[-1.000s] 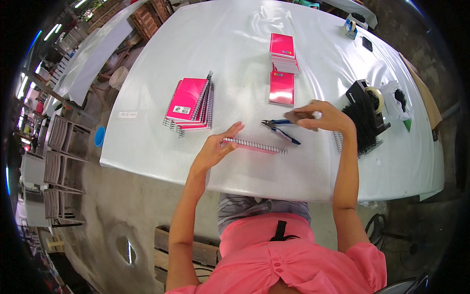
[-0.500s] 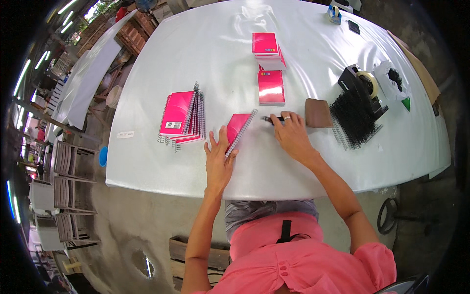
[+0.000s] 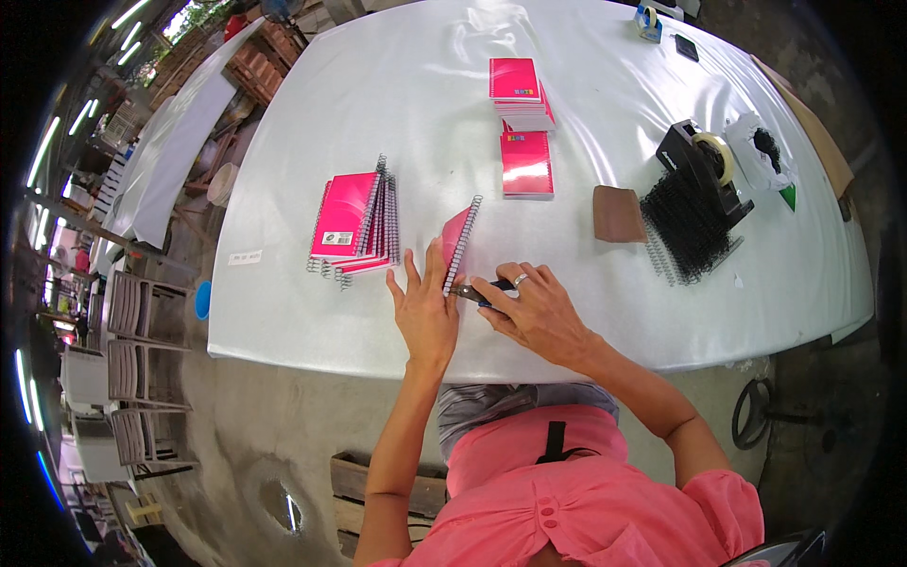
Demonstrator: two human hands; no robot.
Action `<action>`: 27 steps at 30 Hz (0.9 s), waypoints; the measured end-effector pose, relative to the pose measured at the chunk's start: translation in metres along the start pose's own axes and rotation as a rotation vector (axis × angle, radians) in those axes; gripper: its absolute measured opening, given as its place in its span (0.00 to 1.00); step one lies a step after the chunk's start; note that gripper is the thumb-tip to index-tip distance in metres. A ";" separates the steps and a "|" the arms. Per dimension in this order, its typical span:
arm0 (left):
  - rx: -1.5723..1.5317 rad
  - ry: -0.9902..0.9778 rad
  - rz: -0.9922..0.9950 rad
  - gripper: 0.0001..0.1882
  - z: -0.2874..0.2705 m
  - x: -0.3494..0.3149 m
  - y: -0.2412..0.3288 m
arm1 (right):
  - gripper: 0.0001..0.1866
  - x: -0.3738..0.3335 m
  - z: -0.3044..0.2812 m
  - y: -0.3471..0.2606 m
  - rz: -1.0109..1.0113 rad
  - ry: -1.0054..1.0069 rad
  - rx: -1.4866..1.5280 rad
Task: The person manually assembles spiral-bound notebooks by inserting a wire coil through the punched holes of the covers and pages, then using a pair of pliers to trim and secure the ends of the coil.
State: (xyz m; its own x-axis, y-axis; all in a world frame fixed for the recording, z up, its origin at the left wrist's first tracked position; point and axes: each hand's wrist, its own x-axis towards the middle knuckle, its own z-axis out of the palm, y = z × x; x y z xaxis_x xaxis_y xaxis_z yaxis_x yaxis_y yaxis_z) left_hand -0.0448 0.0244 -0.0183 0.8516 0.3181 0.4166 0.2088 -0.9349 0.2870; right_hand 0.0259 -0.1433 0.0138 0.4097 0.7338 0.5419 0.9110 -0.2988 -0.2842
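Note:
A small pink notebook (image 3: pixel 456 236) with a wire coil along its right edge is tilted up on the table. My left hand (image 3: pixel 425 307) is closed on its lower left part, thumb near the coil's near end. In my right hand (image 3: pixel 540 317) is a pair of dark-handled pliers (image 3: pixel 470 294), whose jaws touch or nearly touch the near end of the coil. Whether the jaws grip the wire is too small to tell. Left of my left hand lies a fanned stack of pink notebooks (image 3: pixel 346 213) with coils sticking out past their edges.
Two piles of pink notebooks, a far one (image 3: pixel 513 79) and a nearer one (image 3: pixel 526 165), lie ahead. To the right are a brown pad (image 3: pixel 617 215), a heap of black coils (image 3: pixel 685 231), a tape dispenser (image 3: pixel 688 151) and a clear plastic bag (image 3: pixel 756 156).
My right hand has brought the pliers left and nearer to me, to the coil's near end. The notebook in my left hand has been tipped more upright.

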 end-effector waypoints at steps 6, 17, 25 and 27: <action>0.087 0.046 0.029 0.33 0.000 0.000 0.000 | 0.23 0.004 -0.005 0.000 -0.035 0.008 -0.027; 0.175 0.127 0.051 0.38 -0.021 0.009 0.003 | 0.16 0.031 -0.020 0.022 0.379 -0.608 1.000; 0.318 0.354 0.040 0.31 -0.071 0.073 -0.054 | 0.18 0.008 -0.001 0.069 0.166 -0.333 0.116; -0.028 0.258 0.046 0.29 -0.079 0.086 -0.084 | 0.20 0.010 0.004 0.074 0.048 -0.262 -0.086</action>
State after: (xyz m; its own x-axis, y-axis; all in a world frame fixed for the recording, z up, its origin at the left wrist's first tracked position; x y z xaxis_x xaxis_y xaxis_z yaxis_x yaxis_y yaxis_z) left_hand -0.0272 0.1422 0.0616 0.7085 0.3085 0.6347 0.1563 -0.9456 0.2852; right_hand 0.0972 -0.1553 -0.0047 0.4370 0.8469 0.3030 0.8959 -0.3798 -0.2303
